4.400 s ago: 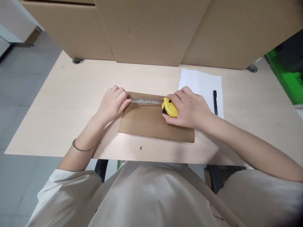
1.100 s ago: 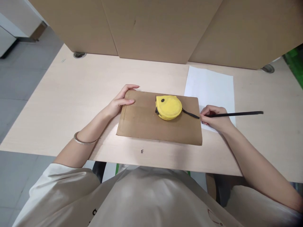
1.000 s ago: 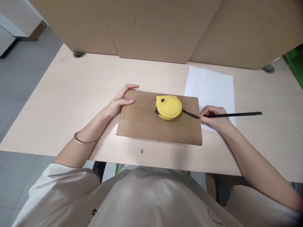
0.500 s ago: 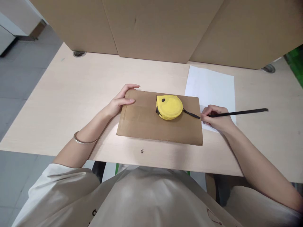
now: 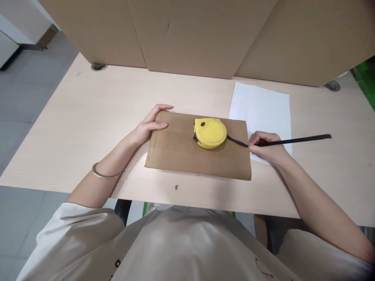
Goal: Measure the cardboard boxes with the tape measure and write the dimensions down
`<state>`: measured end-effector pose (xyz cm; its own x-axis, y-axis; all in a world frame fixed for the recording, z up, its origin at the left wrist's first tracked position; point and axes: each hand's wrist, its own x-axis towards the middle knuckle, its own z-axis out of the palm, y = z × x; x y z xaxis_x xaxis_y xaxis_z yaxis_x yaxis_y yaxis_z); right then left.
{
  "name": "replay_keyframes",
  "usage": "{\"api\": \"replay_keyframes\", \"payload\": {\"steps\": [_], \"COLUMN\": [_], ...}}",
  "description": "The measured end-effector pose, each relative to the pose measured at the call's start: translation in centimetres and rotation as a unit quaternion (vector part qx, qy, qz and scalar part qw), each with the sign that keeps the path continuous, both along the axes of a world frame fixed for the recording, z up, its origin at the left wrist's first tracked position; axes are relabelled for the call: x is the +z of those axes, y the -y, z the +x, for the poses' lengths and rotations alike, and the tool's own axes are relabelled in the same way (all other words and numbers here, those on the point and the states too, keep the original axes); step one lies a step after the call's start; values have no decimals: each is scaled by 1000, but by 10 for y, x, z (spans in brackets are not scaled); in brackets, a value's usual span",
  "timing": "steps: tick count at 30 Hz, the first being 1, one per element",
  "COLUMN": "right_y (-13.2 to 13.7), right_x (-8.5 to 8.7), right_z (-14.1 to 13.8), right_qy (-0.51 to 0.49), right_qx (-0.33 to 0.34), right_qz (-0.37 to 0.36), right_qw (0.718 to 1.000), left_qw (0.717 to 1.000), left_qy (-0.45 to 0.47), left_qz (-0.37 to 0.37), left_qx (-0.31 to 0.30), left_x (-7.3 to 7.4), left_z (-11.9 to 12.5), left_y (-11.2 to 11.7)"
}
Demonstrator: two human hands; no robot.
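Observation:
A flat piece of brown cardboard (image 5: 178,152) lies in front of me, with a shadow along its near edge. My left hand (image 5: 149,124) grips its far left corner, thumb on top and fingers over the edge. On the cardboard rests a round yellow tape measure (image 5: 212,132) with a black wrist strap (image 5: 237,141) running right. At the strap's end, my right hand (image 5: 266,143) is closed in a pinch. A long thin black strip (image 5: 304,139) sticks out from that hand to the right; whether it is the same strap, I cannot tell.
White paper (image 5: 260,101) lies on the pale wooden table (image 5: 117,93), partly under my right hand. Tall cardboard panels (image 5: 196,35) stand along the back edge. Round cable holes (image 5: 99,67) sit at the back corners. A small dark mark (image 5: 176,187) shows near the front edge.
Almost nothing differs. The whole view has shifted very slightly, while both hands, the cardboard and the tape measure keep their places.

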<state>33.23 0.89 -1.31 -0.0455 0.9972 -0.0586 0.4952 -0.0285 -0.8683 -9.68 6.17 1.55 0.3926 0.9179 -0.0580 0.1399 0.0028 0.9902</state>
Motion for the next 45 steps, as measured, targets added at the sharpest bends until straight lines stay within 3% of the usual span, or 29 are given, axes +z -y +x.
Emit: {"api": "replay_keyframes", "payload": {"steps": [5,12,18,20,22,25,26,28,32,34,36,38,40,43,45], "right_y": [2,2,6,6,6,4,3,4,3,1,1,5,9,13,10], "right_x": [3,3,10,18,27,34,35,33,30,36,50,70,88,103,101], "right_z": [-1,-3,-4,-2,-1,-3,-5,-11,-14,-11,-11,-19,-38,-78,-102], "right_qy": [-28,8,75,134,254,460,502,537,504,470,433,370,290,253,280], "right_qx": [14,13,20,1,-30,-45,-43,-45,-76,-109,-138,-111,-10,147,194], "right_qz": [-25,-24,-6,-34,-85,-135,-145,-154,-130,-117,-57,49,136,202,222], "right_qw": [999,1000,997,990,963,876,852,828,850,868,889,921,947,935,914], "left_qw": [1000,1000,1000,1000,1000,999,999,1000,1000,999,999,999,999,1000,1000], "left_qy": [-3,4,5,13,20,28,29,25,16,22,27,30,27,18,14], "left_qz": [1,-7,-2,-13,-24,-27,-24,-17,-20,-26,-26,-21,-16,-9,-5], "left_qx": [-2,6,-4,0,5,7,6,1,7,12,10,8,10,12,8], "left_x": [-1,0,0,1,1,0,0,0,0,0,0,-1,-2,-3,-4], "left_z": [0,0,0,1,2,2,2,1,1,1,1,1,0,-2,-3], "left_y": [0,1,1,1,1,0,0,0,1,2,2,1,1,1,1]}}
